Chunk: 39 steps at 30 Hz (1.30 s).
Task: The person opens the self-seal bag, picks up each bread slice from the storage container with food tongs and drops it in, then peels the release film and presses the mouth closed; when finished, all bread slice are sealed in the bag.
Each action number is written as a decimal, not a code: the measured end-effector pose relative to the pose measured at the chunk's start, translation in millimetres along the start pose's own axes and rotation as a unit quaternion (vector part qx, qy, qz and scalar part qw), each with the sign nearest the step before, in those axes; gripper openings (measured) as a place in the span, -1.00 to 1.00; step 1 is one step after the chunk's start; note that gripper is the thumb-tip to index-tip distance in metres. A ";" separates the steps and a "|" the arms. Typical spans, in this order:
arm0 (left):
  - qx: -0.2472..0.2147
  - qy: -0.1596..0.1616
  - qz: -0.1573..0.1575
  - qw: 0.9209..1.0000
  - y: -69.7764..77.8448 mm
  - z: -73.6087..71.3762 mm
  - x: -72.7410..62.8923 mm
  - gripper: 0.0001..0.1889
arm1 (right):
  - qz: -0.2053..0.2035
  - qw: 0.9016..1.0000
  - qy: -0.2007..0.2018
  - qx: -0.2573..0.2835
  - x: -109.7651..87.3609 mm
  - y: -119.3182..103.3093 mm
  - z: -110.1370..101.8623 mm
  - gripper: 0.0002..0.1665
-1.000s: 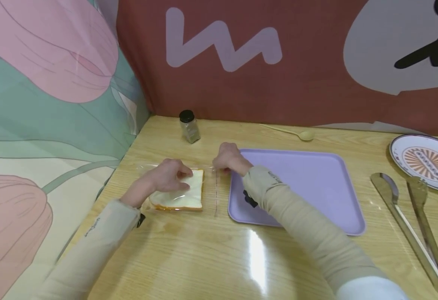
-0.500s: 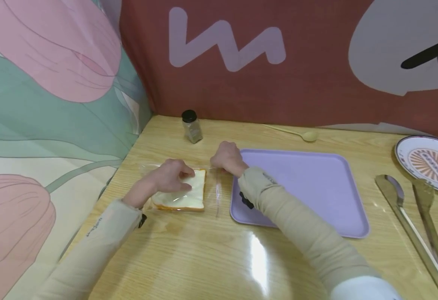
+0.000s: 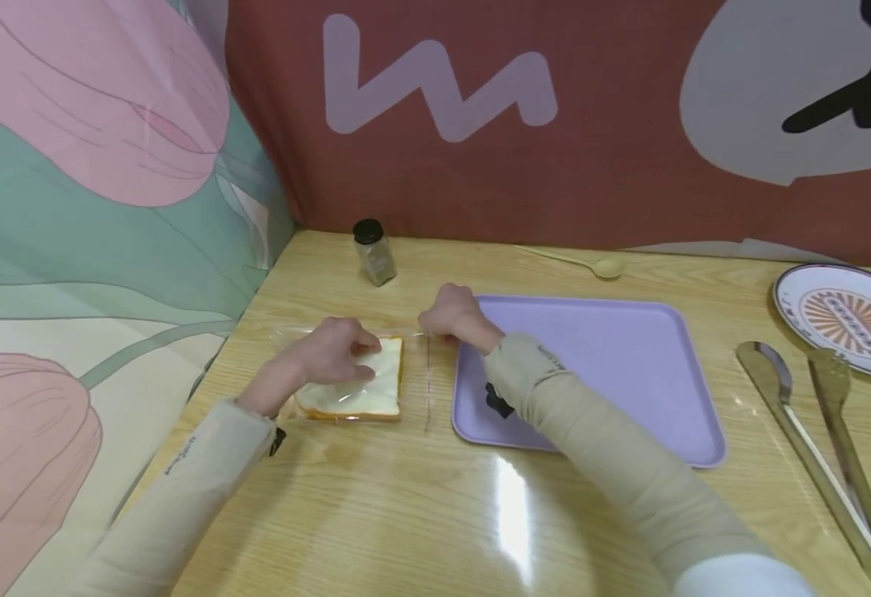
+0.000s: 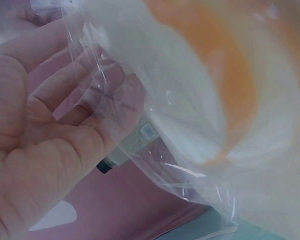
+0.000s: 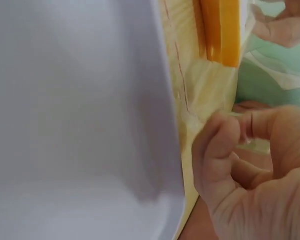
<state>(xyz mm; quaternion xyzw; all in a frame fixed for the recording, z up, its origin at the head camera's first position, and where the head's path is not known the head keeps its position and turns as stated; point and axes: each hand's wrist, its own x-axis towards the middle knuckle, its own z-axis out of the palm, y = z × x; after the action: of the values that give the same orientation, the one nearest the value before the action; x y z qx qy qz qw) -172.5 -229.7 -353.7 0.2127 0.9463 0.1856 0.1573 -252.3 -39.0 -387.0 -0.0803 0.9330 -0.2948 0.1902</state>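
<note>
Sliced bread [image 3: 386, 385] with an orange-brown crust lies inside a clear plastic bag [image 3: 416, 390] on the left of the table. My left hand [image 3: 331, 352] rests over the bread on the film, thumb and index finger apart. In the left wrist view, the clear film [image 4: 175, 180] passes across those fingertips. My right hand [image 3: 456, 313] pinches the bag's far right corner between thumb and index finger, just off the tray's left edge. A reddish seal line runs down the bag's right side, seen also in the right wrist view beside the bread crust [image 5: 225, 32].
A lilac tray [image 3: 599, 373] lies right of the bag, under my right forearm. Behind stand a black-capped jar [image 3: 377, 259] and a pale yellow spoon [image 3: 607, 268]. Far right are a patterned plate [image 3: 845, 323], a metal fork [image 3: 830, 385] and other long metal cutlery [image 3: 786, 406].
Both hands keep nearly the same places on the bag and bread. The head view shifts slightly sideways and back.
</note>
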 end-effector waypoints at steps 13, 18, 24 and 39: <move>0.010 0.007 0.032 0.999 -2.8 -0.7 0.5 -0.86 | -0.004 0.999 0.032 -0.043 3.4 -11.1 10.4 -0.82; 0.005 0.004 0.024 1.000 -2.9 -1.1 0.7 -0.87 | -0.007 0.998 0.046 -0.040 4.4 -15.0 12.9 -0.78; 0.001 0.004 0.032 0.999 -4.6 1.0 1.5 -0.85 | 0.007 0.999 0.030 -0.028 7.2 -15.7 15.7 -0.71; 0.015 0.009 0.016 1.000 -1.5 1.1 0.4 -0.81 | 0.015 0.999 -0.001 0.050 7.6 -3.3 4.8 -0.72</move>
<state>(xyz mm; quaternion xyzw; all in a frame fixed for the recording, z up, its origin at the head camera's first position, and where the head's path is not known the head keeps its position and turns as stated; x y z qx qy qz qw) -173.0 -230.5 -355.4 0.2287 0.9468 0.1754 0.1430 -257.2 -46.3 -391.0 -0.0570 0.9182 -0.3378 0.1990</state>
